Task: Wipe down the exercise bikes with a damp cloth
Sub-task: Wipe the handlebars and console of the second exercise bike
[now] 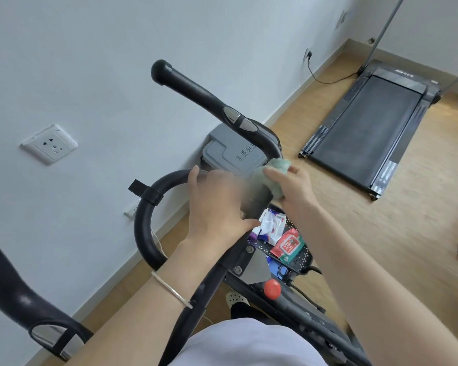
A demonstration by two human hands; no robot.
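Observation:
A black exercise bike fills the middle of the view, its curved handlebar point(146, 223) looping left and up past a silver pulse sensor point(239, 121). My left hand point(217, 204) grips the middle of the handlebar, over the blurred console. My right hand point(292, 186) holds a pale green cloth point(271, 173) against the right side of the console, where the upper handlebar bends down. A red knob point(272, 289) sits on the bike's frame below.
A grey lidded bin point(222, 151) stands by the white wall behind the bike. A black basket point(296, 256) under the handlebar holds wipe packets. A treadmill point(368, 128) lies on the wood floor at the right. Another bike's handlebar point(19, 294) shows at the lower left.

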